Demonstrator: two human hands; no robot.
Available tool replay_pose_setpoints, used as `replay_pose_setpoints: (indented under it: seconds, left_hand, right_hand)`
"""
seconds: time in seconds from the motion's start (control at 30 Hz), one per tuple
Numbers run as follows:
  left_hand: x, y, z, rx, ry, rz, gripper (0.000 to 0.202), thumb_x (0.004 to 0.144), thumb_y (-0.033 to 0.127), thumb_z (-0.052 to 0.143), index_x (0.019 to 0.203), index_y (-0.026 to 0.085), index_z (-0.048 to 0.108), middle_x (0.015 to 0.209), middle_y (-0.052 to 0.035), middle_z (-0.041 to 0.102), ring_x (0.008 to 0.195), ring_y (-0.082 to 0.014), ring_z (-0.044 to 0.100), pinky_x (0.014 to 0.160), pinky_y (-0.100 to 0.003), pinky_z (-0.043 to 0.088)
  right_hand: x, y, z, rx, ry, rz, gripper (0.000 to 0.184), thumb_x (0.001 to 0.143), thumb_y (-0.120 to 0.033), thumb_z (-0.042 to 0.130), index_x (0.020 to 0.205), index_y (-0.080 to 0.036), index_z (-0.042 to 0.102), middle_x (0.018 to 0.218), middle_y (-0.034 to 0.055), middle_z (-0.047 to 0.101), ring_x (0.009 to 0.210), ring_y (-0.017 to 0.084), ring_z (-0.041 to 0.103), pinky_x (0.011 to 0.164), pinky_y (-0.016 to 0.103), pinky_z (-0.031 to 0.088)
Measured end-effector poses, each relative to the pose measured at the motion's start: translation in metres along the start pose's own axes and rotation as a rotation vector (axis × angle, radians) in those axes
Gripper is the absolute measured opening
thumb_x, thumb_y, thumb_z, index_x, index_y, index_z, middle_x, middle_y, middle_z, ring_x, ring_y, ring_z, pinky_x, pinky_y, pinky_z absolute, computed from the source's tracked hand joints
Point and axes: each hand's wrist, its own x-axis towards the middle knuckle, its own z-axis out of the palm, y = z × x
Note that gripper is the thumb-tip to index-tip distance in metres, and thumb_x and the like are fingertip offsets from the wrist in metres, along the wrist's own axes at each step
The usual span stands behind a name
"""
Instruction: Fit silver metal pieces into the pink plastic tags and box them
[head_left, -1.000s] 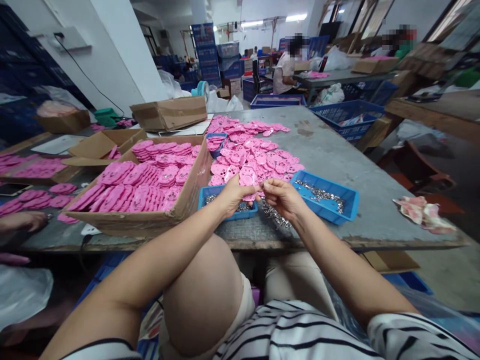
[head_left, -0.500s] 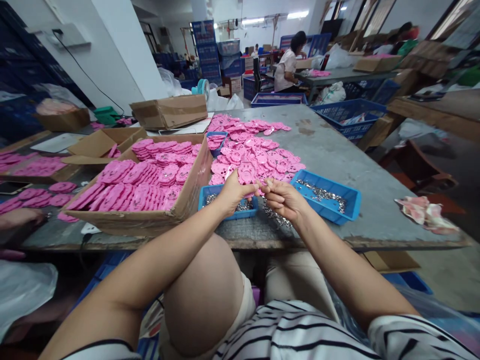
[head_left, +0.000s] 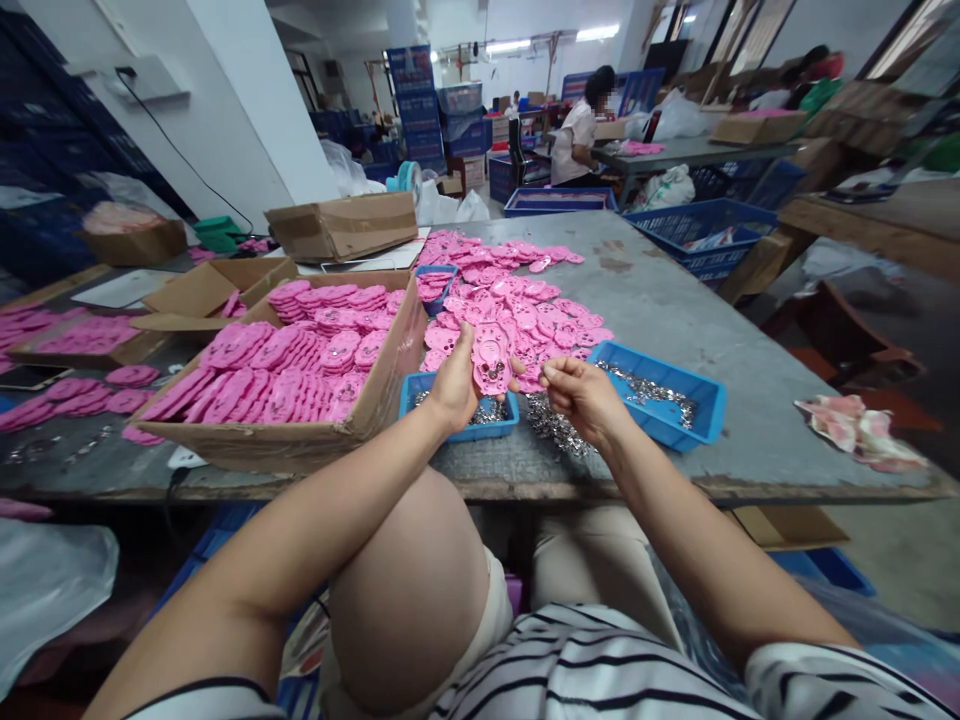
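Observation:
My left hand [head_left: 455,380] is closed around a pink plastic piece [head_left: 493,359], held upright over a small blue tray [head_left: 457,405] of metal bits. My right hand [head_left: 581,396] hovers just to the right of the piece, fingertips pinched on something too small to name. Under it lies a loose heap of small metal parts [head_left: 553,424] on the grey table [head_left: 675,320]. A larger blue tray [head_left: 654,405] of the same metal parts sits right of my right hand. Behind my hands spreads a pile of pink pieces [head_left: 510,300].
A cardboard box [head_left: 300,440] filled with rows of pink pieces stands to the left. More boxes and pink pieces lie further left. A crumpled cloth [head_left: 859,428] rests at the table's right edge. A person sits at a far table [head_left: 675,150] among blue crates.
My left hand has raised the pink piece and tilted it more upright. My right hand has drawn slightly away from it. The other person's hand at the far left is gone from view.

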Motion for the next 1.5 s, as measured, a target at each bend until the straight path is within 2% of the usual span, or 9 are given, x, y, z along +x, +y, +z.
replay_pose_setpoints:
  seconds: [0.2,0.33,0.47,0.63,0.8,1.0,1.2,1.37,1.5]
  left_hand:
    - [-0.003,0.004,0.003,-0.034,-0.013,0.002,0.063,0.086,0.074,0.038,0.101,0.018,0.064,0.087,-0.0147,0.072,0.095,-0.0306,0.069,0.067,-0.036,0.055]
    - [-0.003,0.005,0.005,-0.028,-0.024,0.012,0.064,0.086,0.074,0.037,0.099,0.018,0.064,0.086,-0.0142,0.071,0.097,-0.0301,0.069,0.066,-0.035,0.055]
    - [-0.002,0.004,0.004,-0.013,-0.017,-0.002,0.064,0.083,0.077,0.040,0.096,0.019,0.064,0.084,-0.0134,0.070,0.095,-0.0292,0.069,0.064,-0.034,0.054]
    - [0.000,-0.001,-0.001,0.056,0.009,-0.021,0.052,0.081,0.069,0.054,0.091,0.018,0.060,0.078,-0.0112,0.069,0.078,-0.0248,0.069,0.050,-0.027,0.046]
    - [0.000,-0.007,-0.005,0.262,0.047,-0.001,0.037,0.060,0.030,0.082,0.079,0.017,0.053,0.065,-0.0013,0.063,0.051,-0.0127,0.058,0.041,-0.022,0.036]
    - [-0.003,-0.006,-0.001,0.318,0.013,-0.029,0.038,0.056,0.020,0.078,0.084,0.016,0.053,0.063,0.0007,0.062,0.050,-0.0127,0.058,0.039,-0.021,0.038]
    - [-0.004,-0.007,-0.002,0.226,-0.095,-0.061,0.028,0.063,0.026,0.073,0.082,0.015,0.056,0.066,-0.0010,0.064,0.048,-0.0118,0.059,0.037,-0.020,0.039]
    - [-0.004,-0.008,-0.001,0.183,-0.084,-0.091,0.033,0.055,0.022,0.079,0.078,0.014,0.057,0.062,0.0003,0.062,0.045,-0.0107,0.057,0.036,-0.019,0.036]
    - [-0.003,-0.006,-0.001,0.179,-0.055,-0.090,0.034,0.051,0.017,0.080,0.075,0.015,0.056,0.060,0.0017,0.060,0.045,-0.0101,0.055,0.037,-0.020,0.035]
  right_hand:
    - [0.003,0.014,-0.022,-0.294,0.154,-0.001,0.037,0.051,-0.043,0.084,0.064,-0.020,0.058,0.052,-0.0054,0.052,0.041,0.006,0.029,0.041,0.023,0.021]
    - [0.008,0.024,-0.039,-0.661,0.219,-0.064,0.019,0.061,-0.029,0.073,0.057,-0.021,0.056,0.053,-0.0032,0.054,0.051,0.012,0.042,0.053,0.027,0.031]
    - [0.011,0.030,-0.047,-0.924,0.241,-0.109,0.012,0.063,-0.018,0.062,0.055,-0.022,0.055,0.055,-0.0019,0.055,0.058,0.015,0.048,0.060,0.030,0.032]
    - [0.009,0.027,-0.042,-0.687,0.171,-0.084,0.013,0.064,-0.031,0.064,0.061,-0.021,0.057,0.053,-0.0043,0.050,0.051,0.012,0.040,0.055,0.028,0.032]
    - [0.002,0.009,-0.021,-0.531,0.048,-0.186,0.025,0.066,-0.040,0.068,0.081,-0.020,0.064,0.060,-0.0049,0.054,0.050,0.010,0.040,0.051,0.027,0.034]
    - [-0.005,0.000,-0.006,-0.725,0.011,-0.468,0.022,0.078,-0.028,0.059,0.097,-0.021,0.065,0.077,0.0008,0.066,0.065,0.014,0.057,0.063,0.030,0.045]
    - [-0.008,-0.001,-0.002,-1.076,-0.025,-0.739,0.025,0.085,-0.018,0.051,0.104,-0.023,0.067,0.088,0.0055,0.072,0.078,0.020,0.064,0.072,0.033,0.049]
    - [-0.009,0.000,0.005,-1.273,-0.082,-0.770,0.029,0.090,-0.020,0.047,0.109,-0.024,0.069,0.091,0.0093,0.074,0.084,0.024,0.064,0.077,0.036,0.049]
    - [-0.009,0.001,0.009,-1.158,-0.060,-0.733,0.027,0.085,-0.020,0.051,0.105,-0.023,0.069,0.092,0.0097,0.073,0.081,0.023,0.062,0.076,0.037,0.048]
